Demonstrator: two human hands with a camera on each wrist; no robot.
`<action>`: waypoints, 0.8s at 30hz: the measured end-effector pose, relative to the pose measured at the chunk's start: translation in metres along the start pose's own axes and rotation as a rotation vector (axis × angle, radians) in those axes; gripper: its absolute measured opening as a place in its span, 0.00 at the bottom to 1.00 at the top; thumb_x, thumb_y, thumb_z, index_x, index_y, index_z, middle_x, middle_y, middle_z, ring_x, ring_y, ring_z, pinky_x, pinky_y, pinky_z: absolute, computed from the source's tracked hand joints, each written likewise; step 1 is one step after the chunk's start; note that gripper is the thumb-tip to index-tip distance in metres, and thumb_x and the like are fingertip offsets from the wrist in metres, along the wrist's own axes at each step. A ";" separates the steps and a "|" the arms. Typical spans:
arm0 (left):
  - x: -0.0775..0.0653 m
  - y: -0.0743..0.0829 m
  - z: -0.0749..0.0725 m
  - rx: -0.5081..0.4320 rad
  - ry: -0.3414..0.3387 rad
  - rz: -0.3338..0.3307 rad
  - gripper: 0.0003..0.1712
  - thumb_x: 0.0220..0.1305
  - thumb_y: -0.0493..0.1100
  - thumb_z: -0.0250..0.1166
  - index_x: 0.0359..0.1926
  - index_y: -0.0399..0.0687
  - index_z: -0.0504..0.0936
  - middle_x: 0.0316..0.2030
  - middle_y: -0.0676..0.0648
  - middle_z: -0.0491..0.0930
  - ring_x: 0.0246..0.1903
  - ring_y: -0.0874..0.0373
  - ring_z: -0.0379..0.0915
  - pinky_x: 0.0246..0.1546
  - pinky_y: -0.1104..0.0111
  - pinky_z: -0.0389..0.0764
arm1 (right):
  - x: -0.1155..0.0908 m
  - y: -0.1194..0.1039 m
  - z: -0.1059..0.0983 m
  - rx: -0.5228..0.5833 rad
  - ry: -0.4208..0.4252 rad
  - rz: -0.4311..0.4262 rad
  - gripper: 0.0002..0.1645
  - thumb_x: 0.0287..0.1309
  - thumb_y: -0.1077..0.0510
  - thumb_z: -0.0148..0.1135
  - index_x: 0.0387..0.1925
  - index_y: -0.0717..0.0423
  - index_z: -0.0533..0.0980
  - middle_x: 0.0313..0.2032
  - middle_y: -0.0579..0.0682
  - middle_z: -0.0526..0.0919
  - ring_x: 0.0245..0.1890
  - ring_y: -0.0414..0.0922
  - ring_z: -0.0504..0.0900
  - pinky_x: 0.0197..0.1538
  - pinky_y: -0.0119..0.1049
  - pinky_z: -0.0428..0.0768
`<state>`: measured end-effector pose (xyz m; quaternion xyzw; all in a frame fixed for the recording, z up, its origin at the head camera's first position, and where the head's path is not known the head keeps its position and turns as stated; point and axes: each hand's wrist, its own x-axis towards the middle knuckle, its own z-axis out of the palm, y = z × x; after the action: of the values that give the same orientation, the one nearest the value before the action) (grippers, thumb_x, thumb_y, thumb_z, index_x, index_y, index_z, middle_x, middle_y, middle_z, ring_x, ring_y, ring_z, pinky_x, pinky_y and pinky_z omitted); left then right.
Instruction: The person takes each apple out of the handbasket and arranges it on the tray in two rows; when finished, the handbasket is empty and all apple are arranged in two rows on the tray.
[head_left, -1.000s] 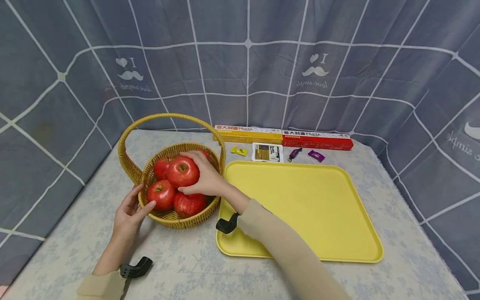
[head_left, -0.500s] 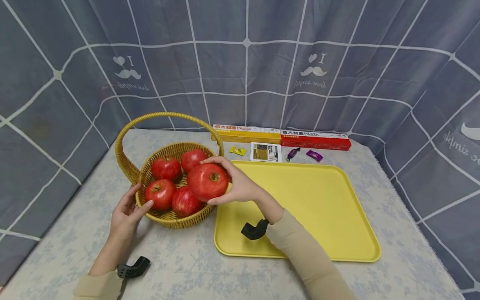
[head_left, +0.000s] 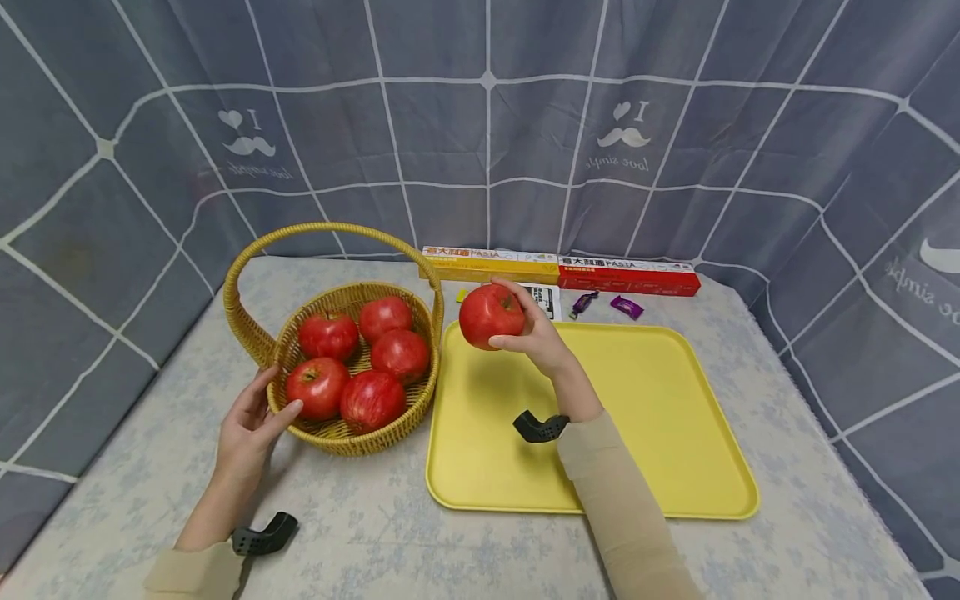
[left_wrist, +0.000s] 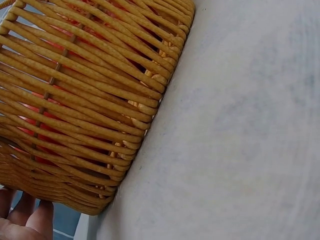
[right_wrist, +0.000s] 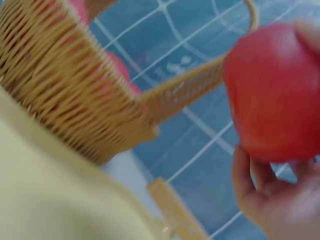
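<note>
Fingers and thumb of my left hand (head_left: 243,435) grip the left rim of a wicker basket (head_left: 352,445) with a tall arched handle. Several red apples lie inside it. The left wrist view shows the basket's woven wall (left_wrist: 75,100) close up, with left fingertips (left_wrist: 37,220) against its lower edge. My right hand (head_left: 543,343) holds a red apple (head_left: 486,317) above the far left part of a yellow tray (head_left: 600,433). In the right wrist view, fingers curl under and over that apple (right_wrist: 275,95); the basket (right_wrist: 65,85) stands beyond.
Along the back lie a yellow pasta box (head_left: 487,265) and a red pasta box (head_left: 630,277). Before them are a white printed packet (head_left: 546,300), partly hidden by the right hand, and two purple-wrapped candies (head_left: 627,307). A grid-patterned curtain (head_left: 435,133) hangs behind the table.
My right hand has lifted one apple out of the basket and carried it rightward over the tray. The left hand keeps its hold on the basket rim.
</note>
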<state>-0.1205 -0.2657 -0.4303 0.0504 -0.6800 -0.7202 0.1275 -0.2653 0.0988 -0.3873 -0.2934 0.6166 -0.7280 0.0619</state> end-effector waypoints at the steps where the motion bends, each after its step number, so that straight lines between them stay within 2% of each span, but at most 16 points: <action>1: 0.000 0.000 0.000 0.008 0.005 0.000 0.37 0.61 0.30 0.62 0.70 0.43 0.59 0.72 0.47 0.47 0.70 0.58 0.41 0.59 0.81 0.59 | 0.001 0.004 -0.001 -0.022 0.038 0.034 0.47 0.45 0.63 0.72 0.66 0.52 0.60 0.62 0.55 0.63 0.61 0.54 0.63 0.53 0.44 0.77; 4: 0.001 0.001 -0.001 0.013 0.009 -0.005 0.38 0.61 0.30 0.62 0.70 0.43 0.59 0.72 0.47 0.46 0.70 0.59 0.40 0.60 0.81 0.58 | 0.006 0.019 -0.001 -0.126 0.132 0.135 0.46 0.48 0.70 0.66 0.67 0.55 0.57 0.63 0.56 0.62 0.61 0.55 0.62 0.56 0.48 0.74; 7: 0.001 0.002 -0.001 0.015 0.007 -0.013 0.38 0.61 0.31 0.62 0.70 0.43 0.58 0.73 0.47 0.46 0.70 0.59 0.41 0.60 0.81 0.59 | 0.009 0.034 0.001 -0.243 0.178 0.205 0.46 0.47 0.68 0.69 0.66 0.53 0.58 0.63 0.57 0.63 0.61 0.55 0.64 0.59 0.50 0.71; 10: 0.001 0.002 -0.001 0.024 0.005 -0.013 0.38 0.61 0.31 0.62 0.70 0.43 0.58 0.73 0.47 0.45 0.70 0.58 0.41 0.60 0.81 0.59 | 0.009 0.043 0.006 -0.321 0.191 0.234 0.47 0.45 0.66 0.71 0.66 0.54 0.59 0.62 0.59 0.64 0.60 0.56 0.66 0.59 0.50 0.70; 17: 0.000 0.002 -0.001 0.022 -0.005 -0.012 0.38 0.61 0.31 0.62 0.70 0.43 0.58 0.73 0.46 0.45 0.71 0.58 0.40 0.60 0.80 0.58 | 0.009 0.063 0.012 -0.371 0.233 0.254 0.49 0.43 0.63 0.73 0.67 0.53 0.59 0.63 0.58 0.64 0.60 0.57 0.67 0.58 0.51 0.71; 24: 0.000 0.002 0.000 0.010 -0.002 -0.013 0.37 0.61 0.30 0.61 0.70 0.42 0.58 0.72 0.46 0.46 0.70 0.58 0.41 0.59 0.81 0.59 | 0.009 0.073 0.013 -0.398 0.251 0.259 0.50 0.42 0.62 0.75 0.67 0.53 0.60 0.62 0.57 0.66 0.60 0.56 0.68 0.58 0.50 0.71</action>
<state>-0.1204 -0.2654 -0.4286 0.0547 -0.6833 -0.7178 0.1221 -0.2856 0.0666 -0.4514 -0.1260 0.7828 -0.6091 0.0184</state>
